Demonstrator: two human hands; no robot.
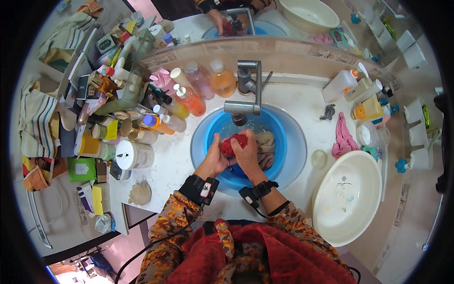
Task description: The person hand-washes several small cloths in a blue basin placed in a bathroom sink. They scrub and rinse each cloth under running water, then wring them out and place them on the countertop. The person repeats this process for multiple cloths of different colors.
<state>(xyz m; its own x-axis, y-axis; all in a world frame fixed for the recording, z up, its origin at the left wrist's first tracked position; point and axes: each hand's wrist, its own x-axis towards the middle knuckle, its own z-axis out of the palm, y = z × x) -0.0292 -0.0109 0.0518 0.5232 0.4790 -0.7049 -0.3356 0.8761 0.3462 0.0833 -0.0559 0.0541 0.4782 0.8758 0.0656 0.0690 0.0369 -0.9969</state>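
Both my hands are over a blue plastic basin that sits in the washbasin. Between them is a bunched red cloth. My right hand grips the cloth, its thumb across the front. My left hand presses against the cloth's left side, with its fingertips partly hidden. Just above stands the grey metal faucet, its spout pointing down into the basin. Water in the basin holds a beige cloth, a brownish cloth and a dark blue cloth, partly covered by my hands.
Bottles, including an orange pump bottle, and a white tub crowd the left counter. A large cream basin leans at the right, near a pink cloth and a white pump bottle. A mirror runs along the back.
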